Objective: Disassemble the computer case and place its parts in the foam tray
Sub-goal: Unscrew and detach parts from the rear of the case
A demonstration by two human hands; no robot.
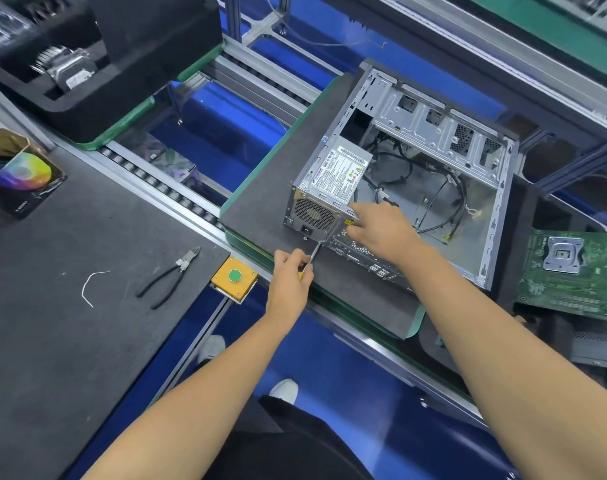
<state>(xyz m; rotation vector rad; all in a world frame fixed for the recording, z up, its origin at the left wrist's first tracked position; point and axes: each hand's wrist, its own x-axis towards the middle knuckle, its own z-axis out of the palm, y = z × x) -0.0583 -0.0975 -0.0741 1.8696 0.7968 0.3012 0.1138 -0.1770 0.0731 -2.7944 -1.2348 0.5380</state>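
on pallet: one computer case [433, 188], one power supply [333, 181]; left hand [290, 282] fingers clamped on screwdriver [312, 258]; right hand [381, 230] fingers pressing supply.

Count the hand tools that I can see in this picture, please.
2. A screwdriver is in the left hand, its tip at the case's rear; cutting pliers lie on the grey mat. Others may be hidden.

Silver-grey computer case [433, 161] on dark grey mat [267, 202] edged green; green motherboard [572, 275]; yellow box [234, 278] with green button [234, 275]; black-handled pliers [170, 278]; rainbow-patterned carton [21, 174].
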